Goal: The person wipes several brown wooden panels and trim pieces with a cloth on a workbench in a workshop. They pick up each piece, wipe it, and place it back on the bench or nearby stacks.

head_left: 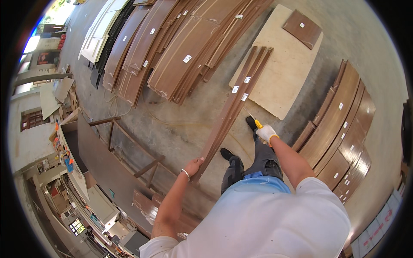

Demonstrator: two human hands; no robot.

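A: From my end of the feed, how far along does the work look; where are the boards?

B: I have the long narrow brown boards (pixel 229 114) slanting across the middle of my view; their far ends lie over the pale sheet (pixel 284 77) on the floor, their near ends come back to the left hand (pixel 194 165); I can't tell from here whether they rest on the sheet or stand above it.

A: And the fingers?

B: The right hand (pixel 266 133), in a white glove, has its fingers closed round a yellow-handled tool (pixel 258 124); its thin tip points away from the body, just beside the boards; I can't make out what kind of tip it is. The left is bare, set at the boards' near end with the thumb along the edge; its other fingers are mostly hidden from me, so I can't say whether it grips or only steadies.

A: What's done, then; what's left?

B: I'd judge it midway on these boards; the tool is in hand, the boards are laid together, and their white labels (pixel 247 79) are on; I see no sure mark of the tool on them. Brown panels lie stacked ahead to the left (pixel 189 47) and to the right (pixel 340 116), with a smaller panel (pixel 302 29) on the sheet's far corner; I can't tell which of those are finished and which wait.
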